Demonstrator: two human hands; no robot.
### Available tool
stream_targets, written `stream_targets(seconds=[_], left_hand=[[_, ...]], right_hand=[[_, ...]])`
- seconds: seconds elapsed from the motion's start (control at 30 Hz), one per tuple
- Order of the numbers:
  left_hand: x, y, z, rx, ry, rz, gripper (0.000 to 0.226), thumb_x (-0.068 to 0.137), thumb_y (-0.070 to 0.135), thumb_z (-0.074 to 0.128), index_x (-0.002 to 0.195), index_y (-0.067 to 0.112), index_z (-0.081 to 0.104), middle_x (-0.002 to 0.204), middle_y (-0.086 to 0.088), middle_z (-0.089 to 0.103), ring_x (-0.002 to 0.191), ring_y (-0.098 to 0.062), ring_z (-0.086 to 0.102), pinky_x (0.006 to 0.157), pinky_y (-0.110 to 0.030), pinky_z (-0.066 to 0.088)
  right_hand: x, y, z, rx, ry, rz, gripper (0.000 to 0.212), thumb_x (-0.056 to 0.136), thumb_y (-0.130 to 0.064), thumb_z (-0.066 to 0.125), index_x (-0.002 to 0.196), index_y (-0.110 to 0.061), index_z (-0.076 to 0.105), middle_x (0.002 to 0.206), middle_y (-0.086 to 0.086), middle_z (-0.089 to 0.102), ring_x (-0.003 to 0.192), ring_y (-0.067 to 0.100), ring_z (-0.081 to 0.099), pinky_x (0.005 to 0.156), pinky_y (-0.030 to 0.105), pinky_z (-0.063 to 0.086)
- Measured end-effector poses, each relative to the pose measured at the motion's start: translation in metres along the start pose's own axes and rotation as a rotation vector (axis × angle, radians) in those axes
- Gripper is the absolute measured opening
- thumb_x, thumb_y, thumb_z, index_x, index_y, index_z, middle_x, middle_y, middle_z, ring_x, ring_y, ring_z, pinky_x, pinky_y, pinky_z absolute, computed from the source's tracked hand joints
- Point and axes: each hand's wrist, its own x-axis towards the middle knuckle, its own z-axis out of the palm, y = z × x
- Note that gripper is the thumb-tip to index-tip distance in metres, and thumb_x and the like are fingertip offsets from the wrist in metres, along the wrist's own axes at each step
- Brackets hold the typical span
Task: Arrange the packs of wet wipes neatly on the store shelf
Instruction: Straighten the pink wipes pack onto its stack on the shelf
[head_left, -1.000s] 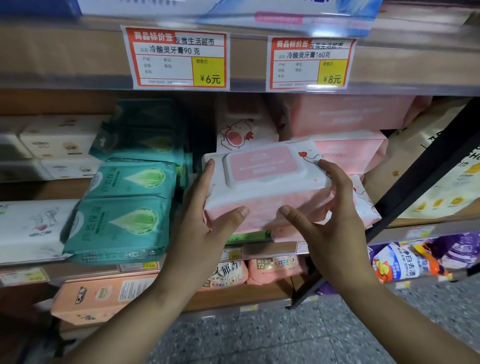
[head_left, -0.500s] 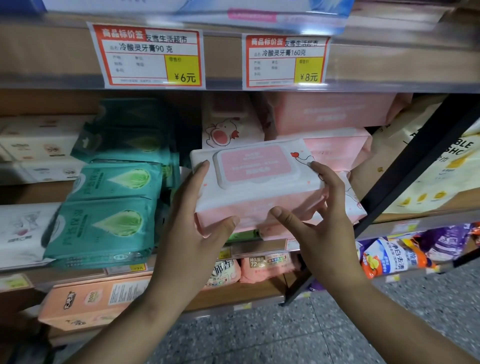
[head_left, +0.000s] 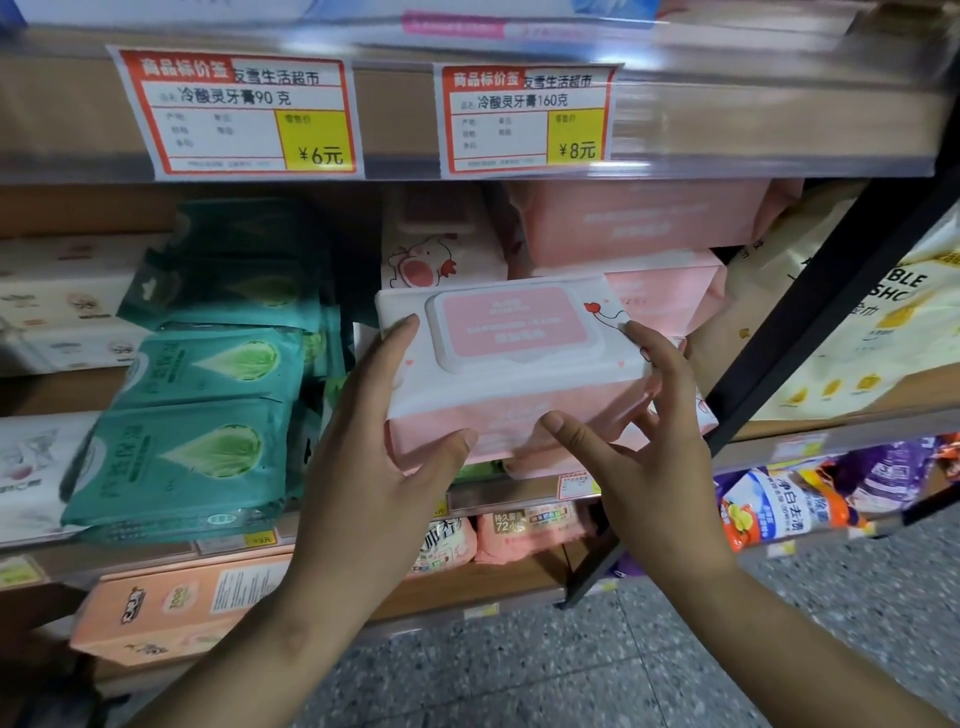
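A pink-and-white pack of wet wipes (head_left: 511, 374) is held between both hands in front of the middle shelf (head_left: 524, 493), its flat pink flip lid (head_left: 511, 322) turned upward and toward the camera. The left hand (head_left: 379, 457) is closed on the pack's left end: the fingers (head_left: 397, 338) are laid up along the left edge and the thumb is pressed against the near pink face. The right hand (head_left: 649, 457) is closed on the right end, with the fingers wrapped over the right edge and the thumb set against the near face, close to the left thumb but apart from it. The pack is seen above the shelf's front edge, over another pink pack whose corner shows just beneath it; whether the two are touching cannot be told.

Behind and to the right, more pink packs (head_left: 639, 223) are stacked flat on the same shelf. A white pack printed with a cartoon animal (head_left: 436, 260) is stood farther back, behind the held pack. To the left, green packs (head_left: 192, 452) with a leaf design are piled in a leaning stack, and white packs (head_left: 57, 301) are found farther left. On the shelf edge above, two price tags are fixed, a ¥6 tag (head_left: 234, 111) and a ¥8 tag (head_left: 527, 119). A black upright post (head_left: 810, 332) is seen at the right. Speckled floor (head_left: 571, 675) lies below.
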Motion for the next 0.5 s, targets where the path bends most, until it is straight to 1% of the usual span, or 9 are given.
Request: stream_targets(seconds=[0.07,0.13,0.17,0.23,0.3,0.37,0.4,0.43,0.5], left_hand=[[0.0,0.003,0.004,0.0,-0.005,0.015,0.079,0.082,0.023,0.076,0.142,0.053,0.032,0.133,0.048,0.026,0.119,0.034,0.02,0.084,0.011,0.02],[0.001,0.005,0.008,-0.014,-0.02,0.023,0.079,0.083,0.021,0.075,0.142,0.051,0.033,0.134,0.049,0.026,0.121,0.033,0.02,0.084,0.01,0.02],[0.002,0.007,0.012,-0.025,-0.031,0.025,0.079,0.083,0.02,0.075,0.142,0.052,0.033,0.134,0.049,0.026,0.122,0.032,0.02,0.084,0.01,0.02],[0.003,0.01,0.019,-0.037,-0.051,0.03,0.079,0.084,0.02,0.074,0.141,0.053,0.032,0.135,0.048,0.028,0.122,0.031,0.022,0.084,0.009,0.021],[0.004,0.012,0.027,-0.047,-0.062,0.037,0.079,0.084,0.021,0.074,0.141,0.055,0.031,0.139,0.043,0.03,0.127,0.024,0.025,0.087,0.008,0.023],[0.006,0.016,0.035,-0.058,-0.076,0.043,0.08,0.084,0.021,0.074,0.142,0.055,0.03,0.144,0.039,0.032,0.132,0.017,0.028,0.093,0.001,0.027],[0.008,0.018,0.038,-0.062,-0.089,0.049,0.08,0.084,0.021,0.074,0.142,0.054,0.03,0.146,0.036,0.032,0.134,0.013,0.029,0.097,-0.005,0.029],[0.01,0.019,0.041,-0.069,-0.106,0.054,0.08,0.084,0.021,0.074,0.143,0.053,0.03,0.148,0.032,0.032,0.135,0.01,0.031,0.101,-0.012,0.031],[0.016,0.021,0.046,-0.087,-0.139,0.062,0.08,0.084,0.02,0.075,0.143,0.051,0.031,0.15,0.027,0.034,0.136,0.004,0.035,0.107,-0.024,0.036]], right_hand=[[0.001,-0.001,-0.005,0.009,0.004,0.0,0.079,0.079,-0.025,0.084,0.144,-0.034,0.039,0.143,-0.038,0.04,0.119,-0.019,0.05,0.109,0.044,0.046],[0.002,0.0,-0.01,0.021,0.009,0.005,0.079,0.079,-0.022,0.084,0.143,-0.033,0.039,0.144,-0.032,0.043,0.117,-0.015,0.055,0.107,0.042,0.048],[0.003,0.002,-0.014,0.024,0.019,0.004,0.079,0.078,-0.021,0.085,0.142,-0.034,0.04,0.146,-0.028,0.044,0.12,-0.01,0.055,0.105,0.039,0.049],[0.004,0.007,-0.023,0.024,0.037,-0.004,0.079,0.078,-0.02,0.085,0.14,-0.038,0.04,0.148,-0.023,0.044,0.12,-0.009,0.056,0.099,0.028,0.05],[0.006,0.011,-0.032,0.02,0.04,-0.011,0.078,0.078,-0.019,0.085,0.138,-0.042,0.04,0.145,-0.027,0.044,0.122,-0.006,0.055,0.094,0.021,0.05],[0.007,0.015,-0.04,0.024,0.041,-0.003,0.078,0.08,-0.018,0.085,0.139,-0.041,0.04,0.14,-0.033,0.045,0.108,-0.008,0.061,0.086,0.019,0.054],[0.008,0.016,-0.045,0.016,0.045,0.002,0.078,0.08,-0.019,0.084,0.14,-0.041,0.04,0.14,-0.032,0.045,0.101,-0.008,0.064,0.086,0.023,0.056],[0.009,0.018,-0.049,-0.005,0.052,0.006,0.078,0.08,-0.021,0.084,0.141,-0.041,0.039,0.143,-0.029,0.044,0.103,-0.004,0.064,0.09,0.032,0.057],[0.011,0.022,-0.056,-0.051,0.065,0.015,0.079,0.08,-0.03,0.084,0.142,-0.045,0.036,0.147,-0.025,0.041,0.117,0.011,0.06,0.096,0.049,0.053]])
